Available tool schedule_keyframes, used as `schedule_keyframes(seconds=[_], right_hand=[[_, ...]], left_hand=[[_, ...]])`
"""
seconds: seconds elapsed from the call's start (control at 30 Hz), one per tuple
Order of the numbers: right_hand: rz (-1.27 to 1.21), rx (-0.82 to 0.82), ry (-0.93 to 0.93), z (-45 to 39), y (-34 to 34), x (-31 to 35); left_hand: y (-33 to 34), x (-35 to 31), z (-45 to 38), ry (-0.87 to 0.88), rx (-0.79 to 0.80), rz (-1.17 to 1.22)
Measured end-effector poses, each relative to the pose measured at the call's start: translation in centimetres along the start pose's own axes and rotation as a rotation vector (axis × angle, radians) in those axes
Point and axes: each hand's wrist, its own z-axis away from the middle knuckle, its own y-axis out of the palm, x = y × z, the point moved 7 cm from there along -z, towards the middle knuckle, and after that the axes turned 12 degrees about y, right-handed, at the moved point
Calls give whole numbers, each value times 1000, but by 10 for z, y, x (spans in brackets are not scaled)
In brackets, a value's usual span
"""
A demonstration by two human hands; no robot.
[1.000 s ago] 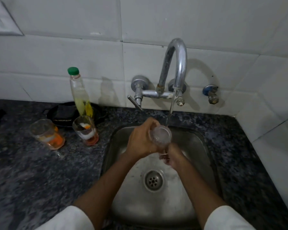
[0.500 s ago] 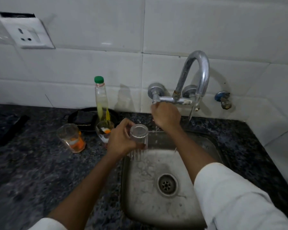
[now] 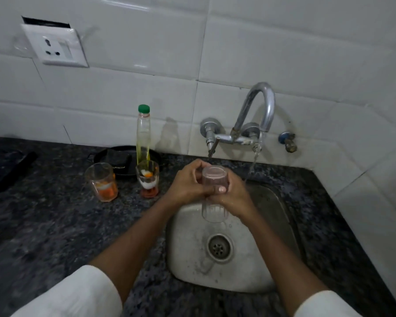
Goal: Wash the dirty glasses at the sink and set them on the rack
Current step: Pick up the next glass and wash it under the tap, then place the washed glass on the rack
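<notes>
The sink (image 3: 270, 266) lies just below the fingers, and over it both hands grip one clear glass (image 3: 214, 195), held upside down: the left hand (image 3: 188, 184) has its fingers wrapped on the upturned base, the right hand (image 3: 234, 193) clamped round the side. That glass looks clean but is not racked. Left of the fingers on the bench (image 3: 44, 225), two dirty glasses (image 3: 102, 181) wait — orange and white residue inside. No rack is in view. Right of the fingers, the tap (image 3: 257, 115) perhaps trickles thinly — hard to tell.
</notes>
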Motion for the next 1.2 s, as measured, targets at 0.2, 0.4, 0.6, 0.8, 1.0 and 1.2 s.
schedule_keyframes(seconds=[0.2,0.4,0.6,0.8,1.0,1.2], right_hand=[[136,-255,-46,40,-34,2],[233,-211,-60,65,-27,20],[340,-82,-179,63,52,82],[379,91,-347,36,206,160],[302,174,-324,-45,380,215],[374,88,-323,-131,512,235]], left_hand=[[20,-25,30,-120,75,88],[-27,-41,80,-161,33,-88],[-134,-66,123,-152,-131,-124],[-279,-63,183,-193,-333,-220],[-435,-25,227,-305,-519,-229],[-541,26,225,-336,-566,-234]])
